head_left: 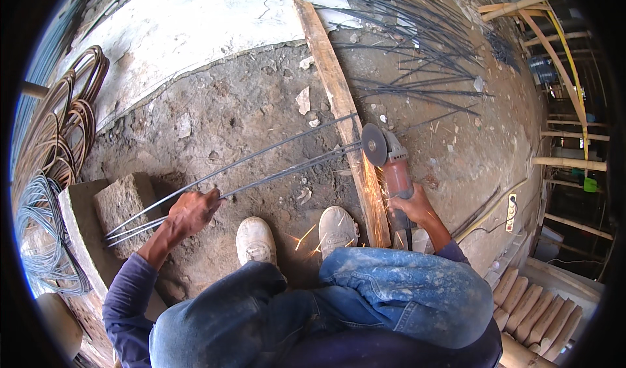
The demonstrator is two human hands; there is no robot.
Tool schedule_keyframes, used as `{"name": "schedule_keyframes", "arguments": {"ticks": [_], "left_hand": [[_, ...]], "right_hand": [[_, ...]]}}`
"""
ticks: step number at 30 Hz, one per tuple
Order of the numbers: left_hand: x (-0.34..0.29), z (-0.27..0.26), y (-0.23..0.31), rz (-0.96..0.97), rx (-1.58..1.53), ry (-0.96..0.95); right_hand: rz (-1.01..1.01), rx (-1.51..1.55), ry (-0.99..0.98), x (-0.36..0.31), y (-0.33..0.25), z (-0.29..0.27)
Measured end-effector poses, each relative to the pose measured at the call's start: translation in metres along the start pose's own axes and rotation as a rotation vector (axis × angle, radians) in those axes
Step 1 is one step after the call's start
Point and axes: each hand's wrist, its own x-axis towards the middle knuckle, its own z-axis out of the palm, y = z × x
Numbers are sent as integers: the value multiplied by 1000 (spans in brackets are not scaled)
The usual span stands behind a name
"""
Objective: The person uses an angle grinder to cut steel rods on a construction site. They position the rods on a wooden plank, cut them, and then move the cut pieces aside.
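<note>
My left hand (193, 210) is closed round a few thin steel rods (287, 171), which slant up to the right across a wooden plank (329, 71). One more rod (280, 145) lies apart from them, farther from me, and also crosses the plank. In my right hand (415, 206) is an angle grinder (396, 170) with a red body and a dark cutting disc (375, 144). The disc is at the right ends of the rods, by the plank's edge. Orange sparks (373, 195) stream down along the plank toward my shoes. Fingers of the right hand are partly hidden by the tool.
Concrete blocks (124, 205) sit under the rods' left ends. Coiled steel rod (65, 117) and wire (49, 237) lie at the left. Many cut rods (417, 35) are scattered at the far right. A power strip (511, 213) lies on the right, near stacked tiles (538, 312).
</note>
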Motion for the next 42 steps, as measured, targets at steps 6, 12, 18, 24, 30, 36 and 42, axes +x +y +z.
{"name": "schedule_keyframes", "arguments": {"ticks": [6, 12, 18, 24, 30, 36, 42], "left_hand": [[-1, -3, 2, -14, -12, -10], [-1, -3, 2, -1, 0, -6], [0, -3, 0, 25, 7, -4], [-1, -1, 0, 23, -1, 14], [0, 2, -2, 16, 17, -1], [0, -1, -2, 21, 4, -6], [-1, 1, -1, 20, 4, 22]], "right_hand": [[20, -28, 58, 8, 5, 2], [-79, -100, 26, 5, 12, -3], [-27, -11, 17, 3, 2, 2], [-14, -6, -1, 1, -3, 2], [-10, -22, -7, -2, 1, 3], [-68, -32, -18, 5, -3, 4], [-26, 3, -2, 1, -4, 4]]}}
